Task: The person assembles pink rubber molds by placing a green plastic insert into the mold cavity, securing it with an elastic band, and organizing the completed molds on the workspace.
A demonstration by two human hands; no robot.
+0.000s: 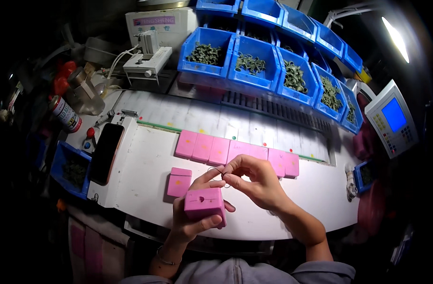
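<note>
My left hand (182, 222) is wrapped round a pink rubber mould block (204, 199), whose upper face has a small round hole and a cut line. The index and middle fingers of this hand reach past the block toward my right fingertips. My right hand (259, 182) is closed in a pinch just above and to the right of the block. Between the fingertips of both hands runs a thin dark loop (216, 169), like a wire or elastic band; its full shape is hard to make out. Left of the block, another pink mould (180, 182) lies on the white table.
Several pink moulds (203, 146) stand in a row along the green-edged strip behind my hands. Blue bins (252, 66) with small grey-green pieces rise at the back. A phone (106, 154) and spray can (65, 113) lie left; a control panel (392, 118) stands right.
</note>
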